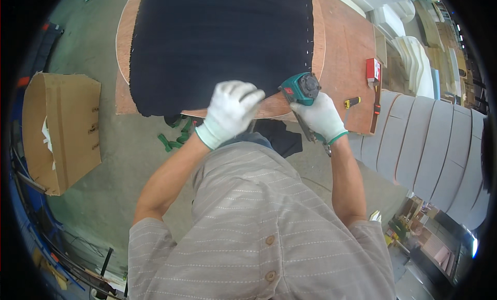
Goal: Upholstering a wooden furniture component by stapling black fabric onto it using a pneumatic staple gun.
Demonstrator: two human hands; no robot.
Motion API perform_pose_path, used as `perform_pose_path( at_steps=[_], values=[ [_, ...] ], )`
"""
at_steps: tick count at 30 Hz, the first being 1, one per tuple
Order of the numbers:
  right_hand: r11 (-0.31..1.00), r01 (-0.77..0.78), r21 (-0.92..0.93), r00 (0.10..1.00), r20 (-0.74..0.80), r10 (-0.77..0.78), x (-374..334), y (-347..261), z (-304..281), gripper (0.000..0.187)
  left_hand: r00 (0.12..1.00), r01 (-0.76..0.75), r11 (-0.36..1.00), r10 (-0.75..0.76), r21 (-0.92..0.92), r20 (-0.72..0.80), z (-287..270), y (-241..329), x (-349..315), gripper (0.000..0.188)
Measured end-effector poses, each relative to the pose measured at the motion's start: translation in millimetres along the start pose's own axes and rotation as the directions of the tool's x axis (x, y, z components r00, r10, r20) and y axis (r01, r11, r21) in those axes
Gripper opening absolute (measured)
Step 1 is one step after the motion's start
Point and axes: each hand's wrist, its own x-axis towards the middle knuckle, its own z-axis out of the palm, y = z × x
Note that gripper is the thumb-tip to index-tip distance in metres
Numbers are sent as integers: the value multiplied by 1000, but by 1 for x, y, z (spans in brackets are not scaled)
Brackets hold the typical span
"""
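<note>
Black fabric [222, 36] lies over a wooden panel [123, 46] with rounded sides. Small pale staples run down the fabric's right edge. At the near edge, my left hand [233, 108], in a white glove with a green cuff, has its fingers curled over the fabric's border; the fingertips are partly hidden. Bare wood shows just right of these fingers. My gloved right hand [323, 116] grips a teal and black staple gun [302, 89] by its handle. The gun's head is over the near right corner of the panel, close to the fabric.
On the worktop [347, 51] at right lie a yellow and black utility knife [352, 102] and a red and white box [373, 71]. An open cardboard box [75, 129] stands at left. Green straps [178, 137] hang below the near edge. Grey curved panels [414, 139] are stacked at right.
</note>
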Motion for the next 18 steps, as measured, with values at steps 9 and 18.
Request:
perform_pose_path(
  at_steps=[9, 18],
  values=[
    [999, -14, -38, 1000, -14, 13, -4, -1, 7, 30, 908, -66, 986, -5, 156, 420, -17, -42, -18, 33],
    [997, -72, -17, 997, -37, 71, -7, -7, 11, 31, 957, 31, 994, -60, 104, 283, -17, -35, -6, 22]
  ],
)
